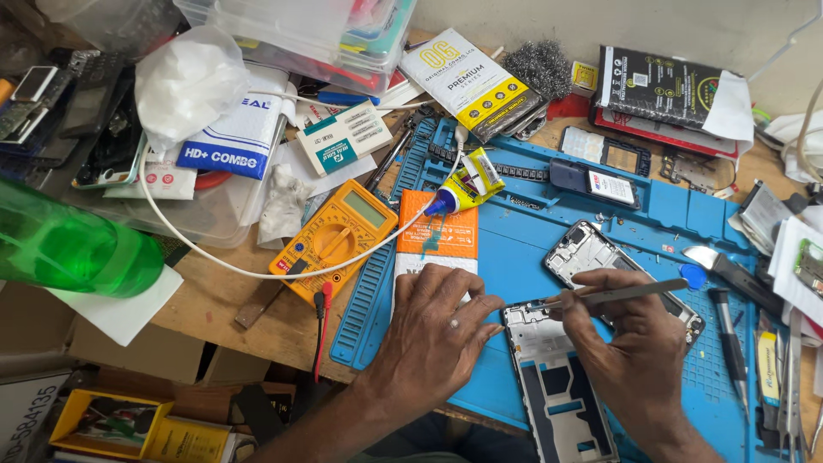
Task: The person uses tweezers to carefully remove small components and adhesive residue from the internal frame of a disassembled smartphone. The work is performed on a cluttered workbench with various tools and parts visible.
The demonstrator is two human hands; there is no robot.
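Two hands: right hand (630, 330) pinching slim metal tweezers (619, 294); left hand (439, 321) flat, steadying rectangular phone frame (553, 377).

Single head-worn view, steeply downward, close over the blue work mat (531, 240).

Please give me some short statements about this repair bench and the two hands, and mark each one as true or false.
1. The right hand holds metal tweezers. True.
2. The left hand holds the glue tube. False: the tube lies alone on an orange packet, and the left hand rests by the phone frame.
3. The multimeter is yellow-orange. True.
4. A red bottle lies at the left edge. False: the bottle there is green.
5. The phone frame lies on a blue mat. True.
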